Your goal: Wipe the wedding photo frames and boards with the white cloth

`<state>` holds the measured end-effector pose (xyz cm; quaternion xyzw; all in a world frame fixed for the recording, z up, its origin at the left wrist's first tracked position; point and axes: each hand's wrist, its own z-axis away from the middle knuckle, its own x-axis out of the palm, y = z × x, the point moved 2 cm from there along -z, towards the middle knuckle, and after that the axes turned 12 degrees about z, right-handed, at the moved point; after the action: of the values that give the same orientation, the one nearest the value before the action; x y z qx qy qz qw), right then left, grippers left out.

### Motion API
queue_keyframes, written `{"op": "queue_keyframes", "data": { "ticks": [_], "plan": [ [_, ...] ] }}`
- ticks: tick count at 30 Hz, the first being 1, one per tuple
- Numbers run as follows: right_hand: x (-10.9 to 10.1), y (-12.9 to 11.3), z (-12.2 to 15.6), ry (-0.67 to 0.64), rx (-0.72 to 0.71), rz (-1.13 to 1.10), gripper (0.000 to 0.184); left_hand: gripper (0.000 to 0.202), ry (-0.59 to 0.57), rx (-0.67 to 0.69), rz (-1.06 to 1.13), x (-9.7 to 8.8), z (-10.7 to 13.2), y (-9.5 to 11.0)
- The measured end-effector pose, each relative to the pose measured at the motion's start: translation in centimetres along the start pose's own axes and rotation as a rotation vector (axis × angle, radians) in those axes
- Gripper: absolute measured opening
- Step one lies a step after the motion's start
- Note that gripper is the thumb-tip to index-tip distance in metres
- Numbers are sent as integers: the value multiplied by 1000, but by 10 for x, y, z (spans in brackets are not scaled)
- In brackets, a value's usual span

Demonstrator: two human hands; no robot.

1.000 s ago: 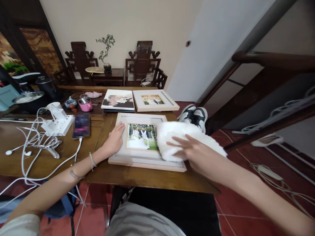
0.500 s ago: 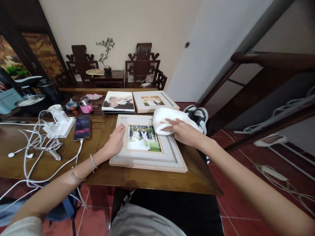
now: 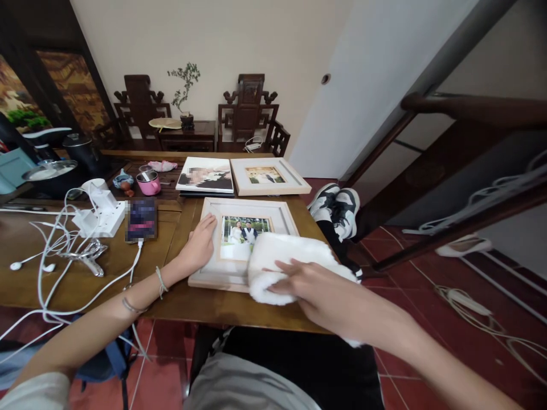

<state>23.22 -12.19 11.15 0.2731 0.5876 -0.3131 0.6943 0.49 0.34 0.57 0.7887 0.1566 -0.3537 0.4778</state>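
Head view: the left hand (image 3: 200,244) lies open on a frame (image 3: 222,281) holding 1 photo (image 3: 236,233); the right hand (image 3: 314,289) grips white cloth (image 3: 294,249).

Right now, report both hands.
Left hand: open, resting on the picture frame.
Right hand: holding the white cloth over the frame.

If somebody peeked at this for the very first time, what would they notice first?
Probably the fluffy white cloth in the right hand, covering the near right corner of a pale picture frame, with the left hand on its left edge. Next, perhaps the black-and-white shoes past the table's right edge, or the white power strip among tangled cables on its left side.
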Motion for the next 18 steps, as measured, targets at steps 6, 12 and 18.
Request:
{"op": "queue_keyframes", "data": {
  "ticks": [6, 12, 18],
  "plan": [
    [1, -36, -61, 101, -162, -114, 51, 54, -6, 11, 6, -2, -2, -3],
    [3, -23, -23, 92, -73, -63, 50, 58, -44, -1, -8, -4, -2, -1],
    [16, 14, 25, 51, 92, 29, 61, 59, -44, -5, -13, -2, -1, 3]
  ]
}}
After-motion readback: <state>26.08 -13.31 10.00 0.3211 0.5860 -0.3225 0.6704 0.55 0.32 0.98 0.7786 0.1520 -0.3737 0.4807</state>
